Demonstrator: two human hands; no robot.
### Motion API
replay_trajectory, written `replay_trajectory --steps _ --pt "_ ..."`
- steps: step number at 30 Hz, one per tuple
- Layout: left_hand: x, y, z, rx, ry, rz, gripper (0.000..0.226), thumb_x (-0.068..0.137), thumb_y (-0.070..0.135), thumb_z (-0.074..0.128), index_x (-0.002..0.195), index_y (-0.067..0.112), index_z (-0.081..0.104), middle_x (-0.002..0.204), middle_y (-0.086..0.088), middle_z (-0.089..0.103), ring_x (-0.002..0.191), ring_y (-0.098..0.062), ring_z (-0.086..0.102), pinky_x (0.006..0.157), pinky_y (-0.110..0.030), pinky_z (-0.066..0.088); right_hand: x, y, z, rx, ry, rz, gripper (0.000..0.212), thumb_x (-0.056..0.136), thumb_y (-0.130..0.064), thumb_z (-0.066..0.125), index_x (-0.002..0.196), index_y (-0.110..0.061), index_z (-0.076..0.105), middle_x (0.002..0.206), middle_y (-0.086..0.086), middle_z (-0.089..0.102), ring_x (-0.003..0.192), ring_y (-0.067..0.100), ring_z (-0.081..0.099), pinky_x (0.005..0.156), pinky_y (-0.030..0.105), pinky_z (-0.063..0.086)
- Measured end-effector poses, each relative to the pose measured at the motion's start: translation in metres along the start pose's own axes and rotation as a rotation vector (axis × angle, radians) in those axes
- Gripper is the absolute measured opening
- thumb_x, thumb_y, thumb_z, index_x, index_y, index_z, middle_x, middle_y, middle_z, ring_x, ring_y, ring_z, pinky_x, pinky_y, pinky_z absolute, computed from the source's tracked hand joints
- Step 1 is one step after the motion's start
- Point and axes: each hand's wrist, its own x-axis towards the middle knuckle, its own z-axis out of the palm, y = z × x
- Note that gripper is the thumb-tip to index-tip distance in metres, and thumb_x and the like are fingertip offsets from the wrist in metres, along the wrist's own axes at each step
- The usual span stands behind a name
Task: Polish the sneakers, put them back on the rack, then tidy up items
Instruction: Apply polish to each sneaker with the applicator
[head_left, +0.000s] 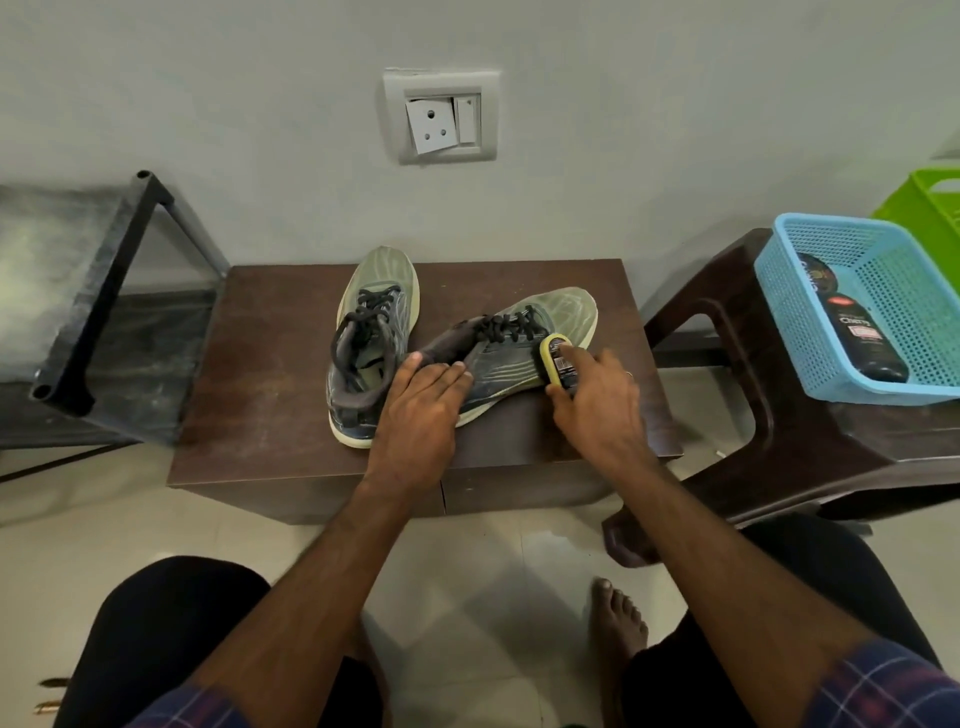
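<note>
Sneakers sit on the low brown table (270, 364), one (371, 332) upright at left, the other (524, 343) tipped on its side at right. My left hand (421, 410) lies flat on the tipped one's heel, gripping nothing. My right hand (597, 400) grasps the yellow polish sponge (557, 358) against its side. Far right, a blue basket (810, 332) holds a black bottle (865, 338).

The right hand (597, 400) covers most of the polish sponge (558, 361); beside the blue basket (810, 332), the green crate (930, 205) is cropped.
</note>
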Motion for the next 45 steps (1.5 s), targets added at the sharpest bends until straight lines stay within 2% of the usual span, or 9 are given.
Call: replay_trajectory --steps 3,7,14,22,29,32,35,42,45 --pt "0.001 0.001 0.001 0.0 0.008 -0.014 0.053 0.068 0.002 0.079 0.12 0.007 0.068 0.124 -0.007 0.068 0.116 -0.023 0.061 0.117 -0.041 0.021 -0.012 -0.01 -0.002 0.036 0.058 -0.117 0.054 0.089 -0.037 0.069 0.139 -0.027 0.05 0.115 0.007 0.055 0.103 0.026 0.057 0.082 0.038 0.052" --pt "0.002 0.002 0.002 0.018 0.0 -0.034 0.05 0.071 0.002 0.076 0.121 0.006 0.068 0.124 -0.008 0.068 0.118 -0.023 0.059 0.118 -0.042 0.021 -0.027 -0.029 0.01 0.071 -0.036 -0.334 0.057 0.089 -0.034 0.069 0.141 -0.023 0.049 0.116 0.007 0.053 0.102 0.024 0.054 0.084 0.038 0.052" --pt "0.001 0.001 -0.001 0.002 0.017 -0.011 0.056 0.063 -0.001 0.082 0.117 0.006 0.07 0.121 -0.008 0.07 0.113 -0.024 0.063 0.114 -0.042 0.024 0.001 0.003 -0.001 -0.002 0.002 -0.008 0.053 0.088 -0.036 0.068 0.138 -0.03 0.05 0.116 0.008 0.055 0.104 0.033 0.058 0.084 0.042 0.053" --pt "0.002 0.003 0.001 0.002 0.029 -0.026 0.051 0.067 -0.001 0.079 0.117 0.005 0.07 0.12 -0.009 0.07 0.114 -0.024 0.062 0.115 -0.042 0.023 -0.026 -0.029 0.011 0.072 -0.03 -0.332 0.056 0.089 -0.033 0.069 0.141 -0.025 0.049 0.118 0.007 0.054 0.105 0.025 0.054 0.086 0.04 0.052" --pt "0.001 0.001 0.0 -0.018 0.028 -0.008 0.054 0.065 -0.001 0.081 0.117 0.007 0.07 0.121 -0.007 0.07 0.113 -0.024 0.063 0.114 -0.042 0.024 0.005 0.007 -0.001 -0.008 0.022 -0.005 0.053 0.089 -0.038 0.068 0.139 -0.032 0.049 0.117 0.006 0.055 0.104 0.029 0.058 0.083 0.041 0.054" --pt "0.002 0.002 0.001 -0.012 0.012 -0.024 0.054 0.065 -0.001 0.081 0.118 0.007 0.07 0.121 -0.007 0.07 0.114 -0.023 0.062 0.115 -0.041 0.023 -0.009 -0.008 0.002 0.03 0.075 -0.151 0.055 0.09 -0.038 0.067 0.14 -0.027 0.049 0.116 0.007 0.055 0.101 0.025 0.056 0.081 0.039 0.053" --pt "0.001 0.002 0.002 -0.008 0.006 -0.032 0.053 0.068 -0.001 0.077 0.12 0.007 0.069 0.122 -0.007 0.069 0.116 -0.022 0.06 0.117 -0.041 0.022 -0.027 -0.031 0.014 0.045 -0.019 -0.339 0.057 0.091 -0.035 0.066 0.143 -0.024 0.048 0.115 0.008 0.053 0.1 0.024 0.053 0.082 0.04 0.052" --pt "0.001 0.002 -0.001 -0.018 0.017 -0.015 0.055 0.063 -0.003 0.081 0.116 0.006 0.07 0.12 -0.006 0.07 0.113 -0.023 0.062 0.115 -0.04 0.022 0.003 0.008 -0.004 -0.015 0.043 0.005 0.052 0.089 -0.036 0.067 0.138 -0.029 0.05 0.114 0.008 0.054 0.104 0.03 0.058 0.084 0.041 0.051" --pt "0.003 0.004 -0.001 -0.015 0.006 -0.041 0.057 0.062 -0.003 0.081 0.117 0.007 0.07 0.12 -0.006 0.07 0.114 -0.022 0.062 0.115 -0.04 0.021 -0.012 -0.008 0.001 0.071 0.098 -0.152 0.054 0.089 -0.037 0.068 0.139 -0.026 0.05 0.114 0.005 0.055 0.101 0.023 0.055 0.081 0.035 0.05"
